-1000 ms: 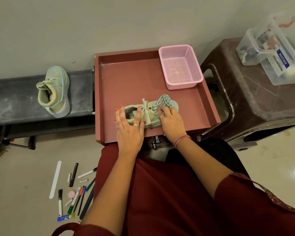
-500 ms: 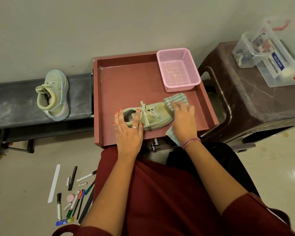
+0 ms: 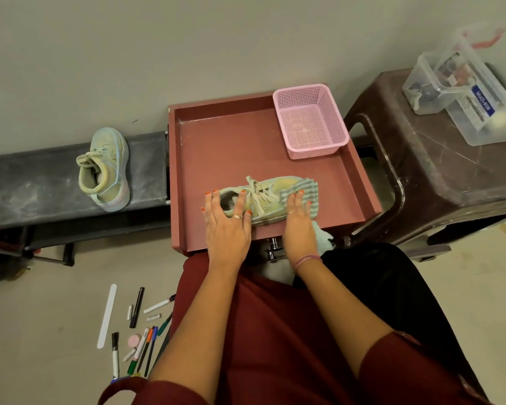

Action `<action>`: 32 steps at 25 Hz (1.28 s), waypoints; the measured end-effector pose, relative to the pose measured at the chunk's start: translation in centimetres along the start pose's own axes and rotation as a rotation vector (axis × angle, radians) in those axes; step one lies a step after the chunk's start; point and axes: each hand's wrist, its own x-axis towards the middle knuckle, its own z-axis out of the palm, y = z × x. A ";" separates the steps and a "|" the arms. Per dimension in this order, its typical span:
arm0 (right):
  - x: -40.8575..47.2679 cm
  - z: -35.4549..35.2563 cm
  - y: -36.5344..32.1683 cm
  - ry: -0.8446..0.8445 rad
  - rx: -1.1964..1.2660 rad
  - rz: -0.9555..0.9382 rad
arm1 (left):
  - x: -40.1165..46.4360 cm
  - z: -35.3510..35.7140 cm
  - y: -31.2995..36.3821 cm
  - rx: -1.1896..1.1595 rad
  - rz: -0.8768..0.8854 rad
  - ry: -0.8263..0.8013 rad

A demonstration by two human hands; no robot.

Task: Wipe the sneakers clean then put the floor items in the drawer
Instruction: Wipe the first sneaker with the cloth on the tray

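Note:
A pale green sneaker (image 3: 270,200) lies on its side in the open reddish drawer (image 3: 174,185), toe pointing right. My left hand (image 3: 227,226) rests on its heel and collar with the fingers spread. My right hand (image 3: 298,223) presses a striped green cloth (image 3: 307,191) against the toe with straight fingers, and a cloth end hangs over the drawer front. The second sneaker (image 3: 105,168) stands on a dark bench (image 3: 27,185) to the left. Several pens and markers (image 3: 138,340) and a white strip (image 3: 107,315) lie on the floor at the lower left.
A pink mesh basket (image 3: 310,121) sits in the drawer's far right corner. A brown plastic stool (image 3: 438,171) stands right of the drawer with clear plastic boxes (image 3: 462,92) on top. A wall rises behind. My knees are against the drawer front.
My right hand slid the cloth from the laces out over the toe, then back to the toe's near side. My left hand stayed on the heel.

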 end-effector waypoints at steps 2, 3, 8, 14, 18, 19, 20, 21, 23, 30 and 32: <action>-1.2 1.0 -1.8 0.006 0.083 0.064 | -0.2 0.0 0.2 -0.036 -0.013 0.010; -1.9 1.5 -1.9 -0.012 0.115 0.037 | -0.2 0.1 0.3 -0.044 -0.015 0.016; -3.3 -0.2 0.0 -0.124 0.290 -0.071 | -0.1 0.1 0.0 -0.091 -0.009 0.024; 2.7 -4.2 3.0 0.036 0.347 0.198 | -0.1 0.0 0.1 -0.141 -0.044 -0.020; 0.0 0.2 -0.6 -0.014 0.024 0.047 | 0.0 -0.2 0.3 -0.158 -0.057 -0.023; -1.2 0.8 -1.0 -0.025 -0.008 -0.001 | 0.0 -0.2 0.3 -0.160 -0.049 -0.015; -2.0 1.0 -0.9 -0.033 -0.030 -0.023 | -0.1 -0.3 0.3 -0.159 -0.037 -0.010; -1.8 0.8 -0.5 -0.004 -0.030 -0.026 | -0.2 -0.3 0.2 -0.160 -0.030 -0.008; 0.5 0.2 0.9 0.104 -0.066 0.014 | -0.1 -0.4 0.0 -0.168 -0.038 -0.012; 6.6 -1.9 2.4 -0.031 0.256 0.142 | -0.1 -0.3 0.2 -0.145 -0.054 -0.002; 2.7 -0.1 1.0 0.032 0.225 0.126 | -0.1 -0.1 0.3 -0.142 -0.057 0.005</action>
